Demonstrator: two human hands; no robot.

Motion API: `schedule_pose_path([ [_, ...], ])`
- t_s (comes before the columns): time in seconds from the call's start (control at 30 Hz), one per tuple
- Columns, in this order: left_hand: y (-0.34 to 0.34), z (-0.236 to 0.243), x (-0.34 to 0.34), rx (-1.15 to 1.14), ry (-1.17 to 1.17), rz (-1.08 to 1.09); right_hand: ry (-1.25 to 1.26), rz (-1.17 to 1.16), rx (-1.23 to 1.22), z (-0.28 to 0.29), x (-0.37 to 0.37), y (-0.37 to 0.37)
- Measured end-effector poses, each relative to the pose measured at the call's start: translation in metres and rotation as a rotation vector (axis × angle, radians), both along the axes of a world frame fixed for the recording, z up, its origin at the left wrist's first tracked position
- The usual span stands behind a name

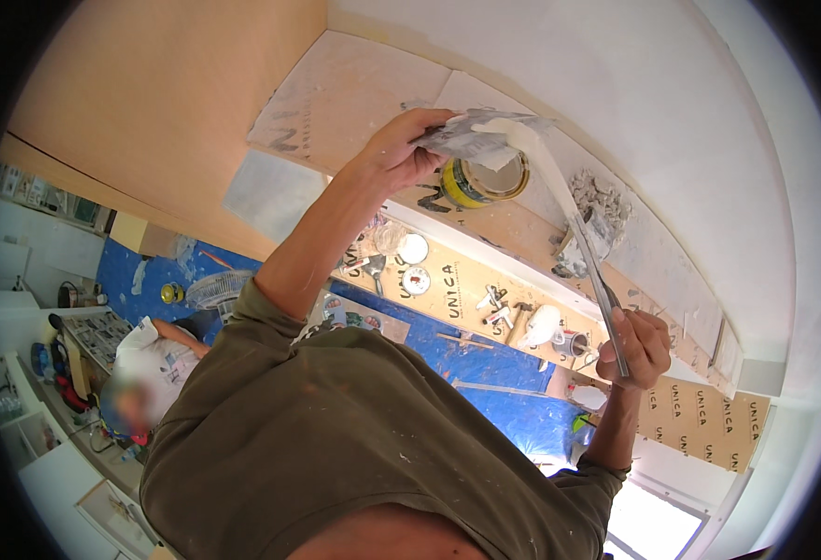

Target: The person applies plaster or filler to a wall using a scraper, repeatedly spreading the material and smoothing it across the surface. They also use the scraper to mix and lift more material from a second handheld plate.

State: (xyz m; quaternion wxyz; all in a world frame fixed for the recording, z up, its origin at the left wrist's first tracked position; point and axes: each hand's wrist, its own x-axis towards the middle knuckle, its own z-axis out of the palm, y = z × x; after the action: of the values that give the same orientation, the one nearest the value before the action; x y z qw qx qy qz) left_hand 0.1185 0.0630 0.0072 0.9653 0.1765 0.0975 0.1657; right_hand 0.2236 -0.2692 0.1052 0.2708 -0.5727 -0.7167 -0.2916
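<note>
My left hand (406, 149) grips a thin grey plate (471, 138) by its near edge, with pale filler smeared over its top. In my right hand (639, 347) is a long, flat filling knife (574, 224), seen almost edge-on. Its far end carries cream filler and touches, or nearly touches, the filler on the plate. Just below the plate, an open yellow tin (485, 182) stands on the cardboard-covered ledge, its rim crusted with filler. The plate partly hides the tin.
A crumpled, filler-caked heap (597, 210) lies on the ledge (336, 93) beside the tin. Lower down, a board (466, 299) bears tools and tubs above blue floor sheeting (494, 350). A pale wall rises at the right. Another person (154, 364) is at the lower left.
</note>
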Motion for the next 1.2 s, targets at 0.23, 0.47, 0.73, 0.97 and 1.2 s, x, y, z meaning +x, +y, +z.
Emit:
schedule_pose_path([
  [0.23,0.018,-0.011,0.004,0.154,0.108,0.151,0.187,-0.059,-0.022,-0.012,0.013,-0.008],
  [0.47,0.019,0.004,0.003,0.461,0.242,0.258,0.525,-0.287,-0.24,-0.05,0.035,0.026],
  [0.73,0.018,0.002,0.019,0.652,0.281,0.193,0.881,-0.442,-0.285,-0.056,0.045,0.081],
  [0.97,0.036,-0.01,0.018,0.618,0.24,0.095,0.934,-0.607,-0.539,-0.054,0.06,0.051],
  [1.2,0.034,-0.01,0.019,0.713,0.231,0.046,0.559,-0.751,-0.834,-0.166,0.096,-0.024],
])
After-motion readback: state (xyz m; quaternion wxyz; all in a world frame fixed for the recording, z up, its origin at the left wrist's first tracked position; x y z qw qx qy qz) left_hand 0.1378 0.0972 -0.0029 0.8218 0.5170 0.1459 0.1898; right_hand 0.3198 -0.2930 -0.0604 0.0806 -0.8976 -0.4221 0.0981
